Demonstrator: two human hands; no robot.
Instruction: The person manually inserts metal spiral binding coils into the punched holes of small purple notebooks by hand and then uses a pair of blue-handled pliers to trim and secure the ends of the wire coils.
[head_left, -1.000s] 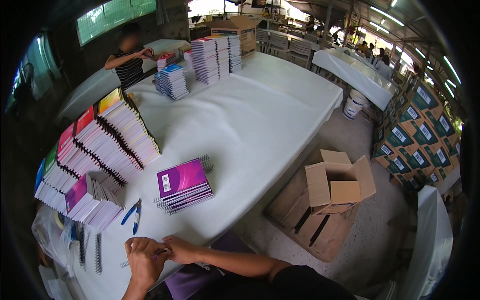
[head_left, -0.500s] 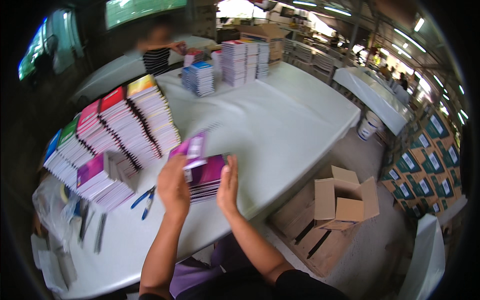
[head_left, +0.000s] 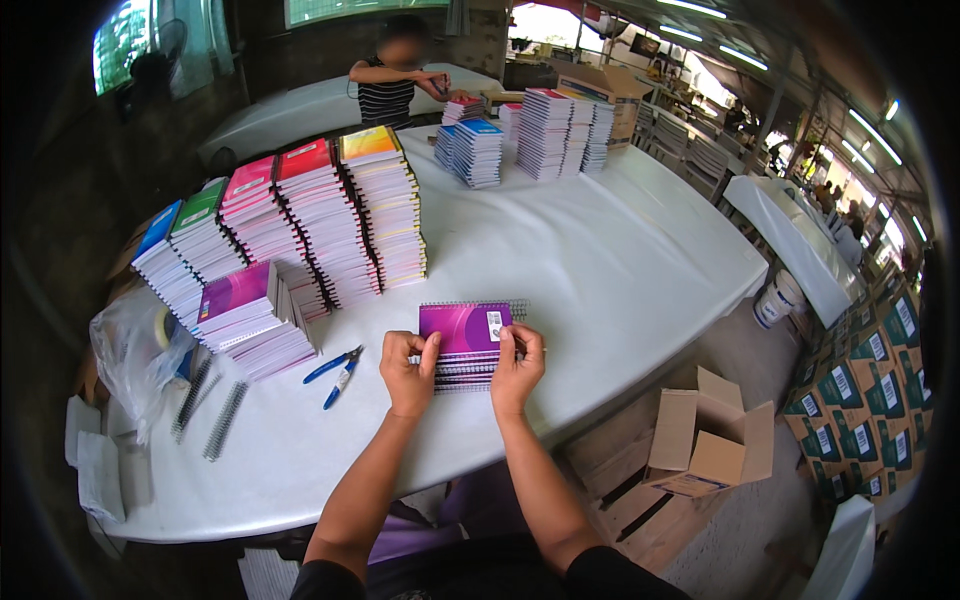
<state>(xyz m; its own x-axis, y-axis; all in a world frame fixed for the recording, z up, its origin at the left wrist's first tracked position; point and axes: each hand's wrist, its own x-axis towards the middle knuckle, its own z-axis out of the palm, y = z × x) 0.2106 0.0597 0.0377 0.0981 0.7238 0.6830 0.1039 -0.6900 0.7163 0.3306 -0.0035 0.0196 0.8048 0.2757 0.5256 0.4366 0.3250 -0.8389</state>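
Note:
A purple spiral notebook (head_left: 458, 328) lies nearly level before me, its wire binding along the far edge and a white label at its right. My left hand (head_left: 409, 370) pinches its near left corner, thumb on the cover. At the near right corner, my right hand (head_left: 517, 370) grips it the same way, thumb beside the label. Directly beneath is a short pile of wire-bound notebooks (head_left: 465, 374), partly covered by the top one and my fingers. To the left rest blue-handled pliers (head_left: 334, 376), touched by neither hand.
Tall notebook stacks (head_left: 330, 215) and a lower purple stack (head_left: 255, 315) stand at left, near loose wire coils (head_left: 226, 420) and a plastic bag (head_left: 137, 345). More stacks (head_left: 545, 135) stand at the back, near a co-worker (head_left: 388, 98). An open carton (head_left: 705, 440) sits right, below the table (head_left: 620, 270).
The purple notebook, tilted up in my left hand before, now lies flat over the pile. My right hand has gone from the pile's side to the notebook's corner. The view has shifted.

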